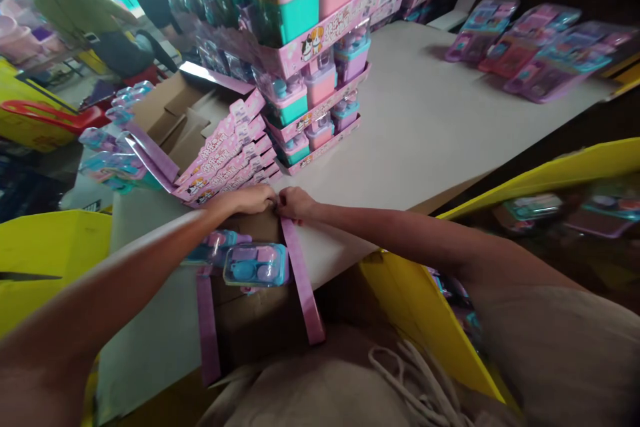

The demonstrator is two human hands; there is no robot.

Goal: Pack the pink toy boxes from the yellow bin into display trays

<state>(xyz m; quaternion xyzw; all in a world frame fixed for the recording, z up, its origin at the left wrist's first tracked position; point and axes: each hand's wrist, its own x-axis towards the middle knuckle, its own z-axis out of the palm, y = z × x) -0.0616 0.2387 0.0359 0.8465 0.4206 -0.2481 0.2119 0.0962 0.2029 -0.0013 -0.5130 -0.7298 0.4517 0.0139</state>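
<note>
A pink-edged cardboard display tray (303, 280) with a brown inside lies at the front of the table, close to my body. At its far right corner, my left hand (256, 199) is closed, its fingertips pinching the cardboard. My right hand (298, 204) meets it there, fingers curled on the same corner at the end of the pink side wall. The exact grip under the fingertips is hidden. A small clear-lidded blue plastic box (256, 264) with pink and blue pieces sits in the tray, and another similar pack (216, 244) is partly behind my left forearm.
Beyond my hands stand folded pink display trays (225, 160), an open carton (183, 97) and a tall stack of filled trays (320, 107). Packs (545, 47) lie at the far right of the table (400, 120). Yellow bins (425, 320) flank me; a person (100, 27) is behind, left.
</note>
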